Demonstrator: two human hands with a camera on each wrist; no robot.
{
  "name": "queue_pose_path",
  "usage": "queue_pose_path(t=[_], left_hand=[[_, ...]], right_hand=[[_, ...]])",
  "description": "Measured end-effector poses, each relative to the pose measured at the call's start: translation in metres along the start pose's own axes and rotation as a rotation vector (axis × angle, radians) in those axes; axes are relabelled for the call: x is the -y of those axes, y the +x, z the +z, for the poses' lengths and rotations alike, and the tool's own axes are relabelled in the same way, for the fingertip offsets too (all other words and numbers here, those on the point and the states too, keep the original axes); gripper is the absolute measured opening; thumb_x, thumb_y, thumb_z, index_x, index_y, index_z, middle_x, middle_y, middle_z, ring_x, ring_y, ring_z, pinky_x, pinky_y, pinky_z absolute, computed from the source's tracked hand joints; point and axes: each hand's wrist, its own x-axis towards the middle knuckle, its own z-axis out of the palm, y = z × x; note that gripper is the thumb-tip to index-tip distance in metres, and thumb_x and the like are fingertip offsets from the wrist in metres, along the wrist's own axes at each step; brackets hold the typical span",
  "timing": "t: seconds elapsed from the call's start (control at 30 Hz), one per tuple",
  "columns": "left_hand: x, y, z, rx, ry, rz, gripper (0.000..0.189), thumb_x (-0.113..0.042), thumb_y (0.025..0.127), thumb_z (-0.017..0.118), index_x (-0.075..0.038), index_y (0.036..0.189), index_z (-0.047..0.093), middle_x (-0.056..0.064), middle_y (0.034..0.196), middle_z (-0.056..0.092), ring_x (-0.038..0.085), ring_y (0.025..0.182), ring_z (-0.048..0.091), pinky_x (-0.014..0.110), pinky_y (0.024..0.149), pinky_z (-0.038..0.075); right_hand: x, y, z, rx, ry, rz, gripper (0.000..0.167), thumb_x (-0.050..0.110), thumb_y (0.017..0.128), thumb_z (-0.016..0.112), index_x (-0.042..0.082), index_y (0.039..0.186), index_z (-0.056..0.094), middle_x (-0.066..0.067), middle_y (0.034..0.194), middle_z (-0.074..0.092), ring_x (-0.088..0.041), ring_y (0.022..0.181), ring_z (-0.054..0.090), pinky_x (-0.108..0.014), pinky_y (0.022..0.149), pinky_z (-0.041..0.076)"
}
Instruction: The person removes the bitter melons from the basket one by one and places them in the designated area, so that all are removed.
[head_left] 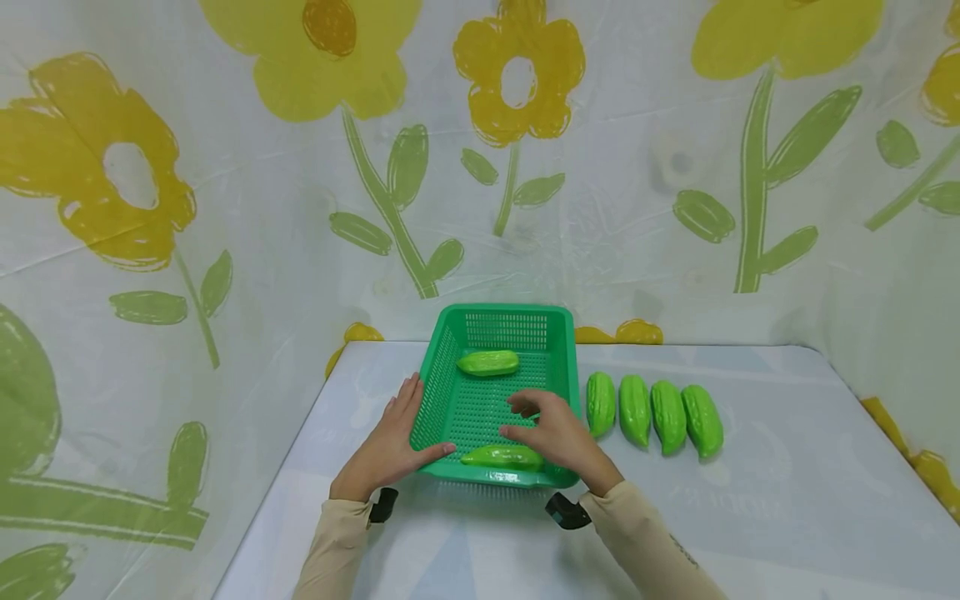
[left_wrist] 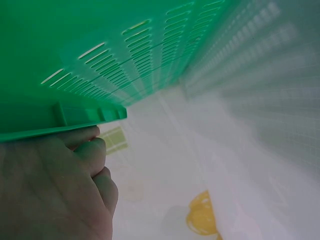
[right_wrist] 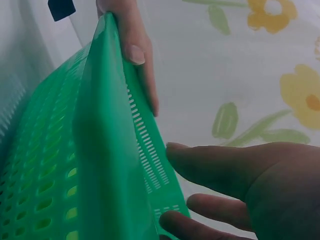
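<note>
The left hand (head_left: 393, 442) rests along the basket's (head_left: 501, 308) left rim, fingers extended and thumb apart at the near-left corner, presumably to steady it. The right hand (head_left: 558, 429), empty, thumb and loosely bent fingers apart, hangs above the near gourd (head_left: 491, 456) along the near edge. Another gourd (head_left: 489, 362) lies toward the far edge; four gourds (head_left: 634, 410) line the worktop (head_left: 787, 467) beside the right edge, probably for easy reach.

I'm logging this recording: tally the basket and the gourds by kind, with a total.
Basket: 1
Gourds: 6 (2 in the basket, 4 on the table)
Total: 7
</note>
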Motion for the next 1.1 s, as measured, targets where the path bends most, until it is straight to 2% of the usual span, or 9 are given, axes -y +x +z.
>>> queue_pose_path(t=[0.27, 0.57, 1.1], left_hand=[[0.001, 0.0, 0.0, -0.003, -0.006, -0.001, 0.118, -0.067, 0.089, 0.067, -0.006, 0.167, 0.003, 0.01, 0.177, 0.0, 0.033, 0.164, 0.004, 0.058, 0.133, 0.011], [0.002, 0.0, 0.0, 0.0, -0.008, -0.002, 0.117, -0.067, 0.089, 0.067, -0.006, 0.167, 0.003, 0.009, 0.177, -0.002, 0.032, 0.165, 0.002, 0.058, 0.133, 0.01], [0.001, 0.0, 0.001, -0.001, 0.001, -0.001, 0.117, -0.067, 0.09, 0.066, -0.006, 0.167, 0.003, 0.008, 0.177, -0.001, 0.031, 0.165, 0.003, 0.057, 0.133, 0.011]], right_hand=[[0.001, 0.005, 0.006, 0.041, -0.037, 0.034, 0.044, 0.02, 0.088, 0.083, 0.005, 0.127, 0.07, -0.019, 0.125, 0.071, -0.038, 0.119, 0.065, -0.053, 0.099, 0.056], [-0.002, 0.009, 0.013, 0.121, -0.093, 0.047, 0.056, 0.019, 0.084, 0.086, -0.002, 0.132, 0.066, -0.022, 0.128, 0.069, -0.038, 0.121, 0.065, -0.055, 0.101, 0.056], [-0.004, 0.011, 0.022, 0.19, -0.145, 0.105, 0.061, 0.014, 0.077, 0.091, -0.004, 0.13, 0.067, -0.023, 0.128, 0.068, -0.037, 0.119, 0.063, -0.055, 0.1, 0.055]])
